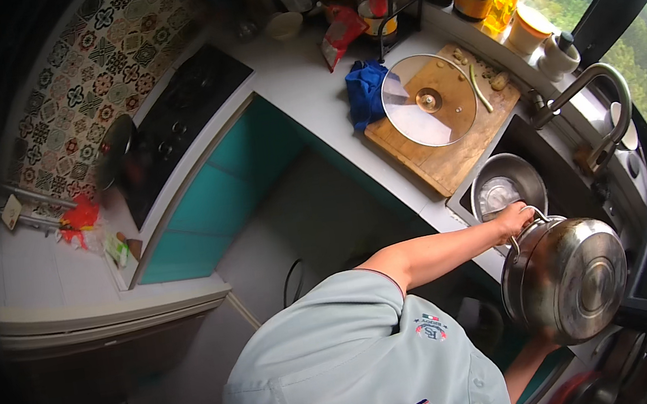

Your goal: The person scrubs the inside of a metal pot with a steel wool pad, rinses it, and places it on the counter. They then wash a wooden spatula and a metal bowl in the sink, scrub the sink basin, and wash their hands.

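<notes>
A stainless steel pot [576,282] is tipped on its side at the sink's near edge, its round base turned up towards me. My left hand [516,219] grips the wire loop handle on its upper side. At the pot's lower side, my right hand [545,342] supports it, with the fingers mostly hidden behind the metal. The pot's opening and whatever is inside cannot be seen. Just beyond my left hand, a steel basin [525,175] sits in the dark sink [562,176], with a shiny, clear patch in its bottom.
A wooden cutting board [409,157] bears a glass lid [429,99] and vegetable scraps, beside a blue cloth [364,95]. The curved faucet [623,101] arches over the sink. Bottles and jars [503,3] line the windowsill. A black cooktop [184,122] lies left.
</notes>
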Available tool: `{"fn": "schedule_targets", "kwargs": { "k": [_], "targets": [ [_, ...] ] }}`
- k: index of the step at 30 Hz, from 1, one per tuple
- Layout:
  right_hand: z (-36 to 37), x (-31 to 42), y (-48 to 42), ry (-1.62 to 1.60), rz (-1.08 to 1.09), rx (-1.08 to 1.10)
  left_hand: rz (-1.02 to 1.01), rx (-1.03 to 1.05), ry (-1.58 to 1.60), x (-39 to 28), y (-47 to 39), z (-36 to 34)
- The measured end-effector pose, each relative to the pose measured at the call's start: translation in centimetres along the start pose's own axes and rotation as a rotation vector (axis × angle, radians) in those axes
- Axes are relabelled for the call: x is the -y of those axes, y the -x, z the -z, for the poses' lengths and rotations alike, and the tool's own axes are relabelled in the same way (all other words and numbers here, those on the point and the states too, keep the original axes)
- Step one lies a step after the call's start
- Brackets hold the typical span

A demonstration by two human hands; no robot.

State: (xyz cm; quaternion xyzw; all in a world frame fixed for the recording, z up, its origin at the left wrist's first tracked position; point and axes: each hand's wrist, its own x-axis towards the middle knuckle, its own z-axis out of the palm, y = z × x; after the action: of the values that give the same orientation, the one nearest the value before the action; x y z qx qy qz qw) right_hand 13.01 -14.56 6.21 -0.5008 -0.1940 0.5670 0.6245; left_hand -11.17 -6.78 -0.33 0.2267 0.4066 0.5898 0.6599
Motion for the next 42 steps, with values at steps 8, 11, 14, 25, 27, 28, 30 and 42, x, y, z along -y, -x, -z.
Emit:
{"fn": "schedule_targets", "kwargs": {
  "k": [8,11,14,25,27,28,30,42],
  "targets": [
    [-12.9,-5.0,5.1,0.112,-0.082,0.284,0.199,0.254,0.457,-17.4,9.6,7.5],
    [-20.5,-9.8,7.8,0.154,-0.165,0.417,-0.069,0.316,0.216,-24.9,14.4,14.9],
    [-28.1,-15.5,10.8,0.193,-0.269,0.499,-0.247,0.183,0.086,-33.1,20.1,21.6],
    [-31.5,-26.3,3.2,0.898,0.438,0.464,-0.476,-0.522,-0.702,-49.2,31.1,38.2],
    [-35.6,-24.5,4.7,1.247,0.507,0.458,-0.445,-0.552,-0.781,-49.1,30.1,40.7],
    [-38.3,-23.7,6.0,1.279,0.572,0.487,-0.419,-0.565,-0.801,-49.0,29.3,41.8],
    [-40.7,-24.3,4.9,1.505,0.775,0.543,-0.457,-0.598,-0.935,-48.5,27.8,43.7],
    [-34.6,-26.5,-14.2,1.398,0.372,0.254,-0.81,-0.479,-1.898,-42.6,22.8,44.4]
  ]
}}
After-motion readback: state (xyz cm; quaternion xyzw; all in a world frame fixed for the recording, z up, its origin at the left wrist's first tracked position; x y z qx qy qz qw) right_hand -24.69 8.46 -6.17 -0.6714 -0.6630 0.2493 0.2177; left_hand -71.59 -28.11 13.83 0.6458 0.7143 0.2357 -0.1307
